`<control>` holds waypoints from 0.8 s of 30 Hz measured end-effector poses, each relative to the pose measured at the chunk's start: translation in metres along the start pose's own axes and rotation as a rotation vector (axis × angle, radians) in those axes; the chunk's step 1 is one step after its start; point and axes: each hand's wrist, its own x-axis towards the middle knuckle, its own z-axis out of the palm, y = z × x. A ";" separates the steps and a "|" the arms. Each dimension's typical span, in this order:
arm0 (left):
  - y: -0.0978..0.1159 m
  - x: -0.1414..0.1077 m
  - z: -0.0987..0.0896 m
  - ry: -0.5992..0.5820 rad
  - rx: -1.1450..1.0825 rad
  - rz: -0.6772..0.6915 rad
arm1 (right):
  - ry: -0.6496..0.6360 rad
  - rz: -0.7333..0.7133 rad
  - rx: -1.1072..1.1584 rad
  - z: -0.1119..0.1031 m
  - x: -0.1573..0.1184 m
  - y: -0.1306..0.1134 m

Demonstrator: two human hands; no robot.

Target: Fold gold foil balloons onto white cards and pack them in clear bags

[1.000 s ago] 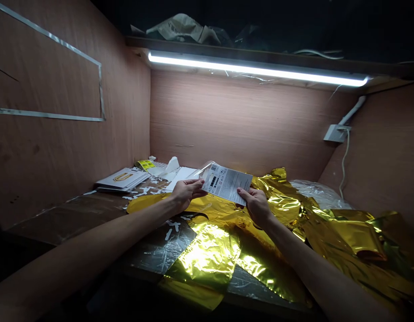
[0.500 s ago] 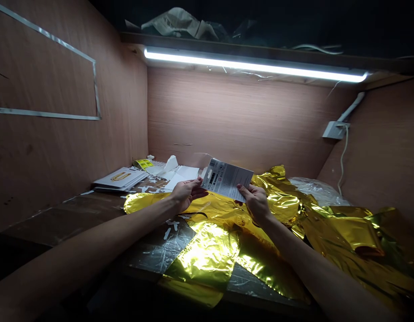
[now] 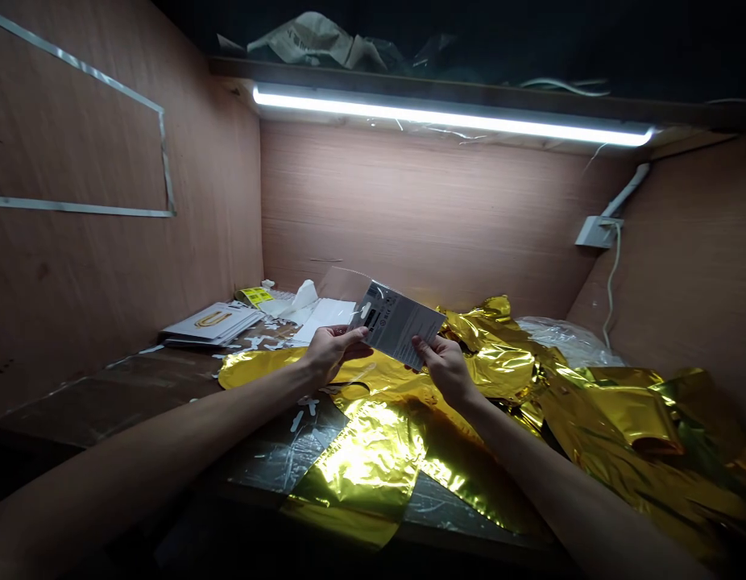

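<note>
A grey printed card with a hang hole is held tilted between both hands above the gold foil. A clear plastic bag shows past the card's upper left end. My left hand pinches the left end, its thumb on top. On the lower right edge my right hand is closed, thumb on the printed face and fingers behind. Beneath them a flat gold foil balloon spreads over the dark table and hangs past its front edge.
To the left lies a stack of white cards with a gold U, near a yellow label and white paper. More gold foil and clear plastic lie right. A lit tube runs under the shelf.
The card has shifted slightly left and tilted more. The clear bag now stretches farther out past its upper left end, and my right hand has moved left with the card.
</note>
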 end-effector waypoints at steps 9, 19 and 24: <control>0.002 0.010 -0.006 0.067 -0.058 0.107 | -0.162 -0.001 -0.065 0.007 -0.001 -0.006; -0.007 0.001 0.003 0.052 -0.002 0.091 | -0.061 -0.035 -0.064 0.009 -0.004 -0.010; -0.008 -0.009 0.013 -0.072 0.070 0.030 | 0.001 -0.058 -0.075 0.014 -0.003 -0.016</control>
